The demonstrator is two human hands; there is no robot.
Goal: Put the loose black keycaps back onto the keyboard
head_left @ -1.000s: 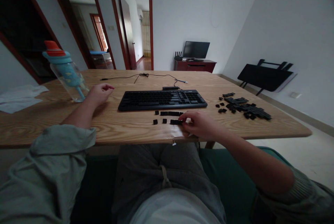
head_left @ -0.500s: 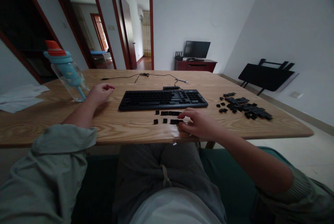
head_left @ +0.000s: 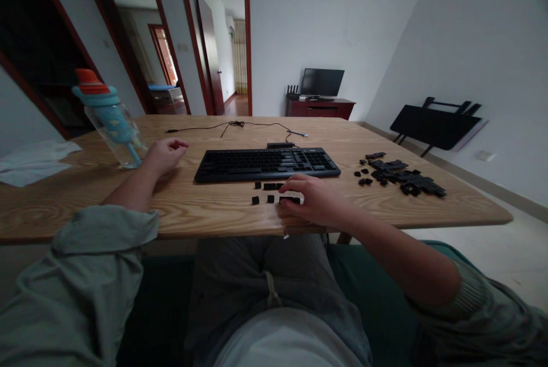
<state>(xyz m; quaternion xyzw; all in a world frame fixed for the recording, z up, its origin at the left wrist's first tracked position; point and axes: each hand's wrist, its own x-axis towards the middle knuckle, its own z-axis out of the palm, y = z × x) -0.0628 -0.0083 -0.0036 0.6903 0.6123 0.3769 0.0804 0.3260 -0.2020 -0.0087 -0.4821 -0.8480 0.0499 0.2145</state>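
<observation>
A black keyboard lies on the wooden table in front of me. Between it and the table's near edge, loose black keycaps stand in two short rows. Over the right end of these rows is my right hand, thumb and index finger apart. Its index fingertip is at the upper row, and its thumb is by the longer piece in the lower row; whether they touch cannot be made out. To the left of the keyboard, my left hand rests on the table, fingers loosely bent, nothing visible in it.
A clear bottle with a blue and red lid stands beside my left forearm. White tissues lie farther left. A heap of black keycaps spreads over the table's right side. A thin cable runs behind the keyboard.
My right hand has shifted a little left along the keycap rows, its index finger now covering more of the upper row. My left hand stays in place.
</observation>
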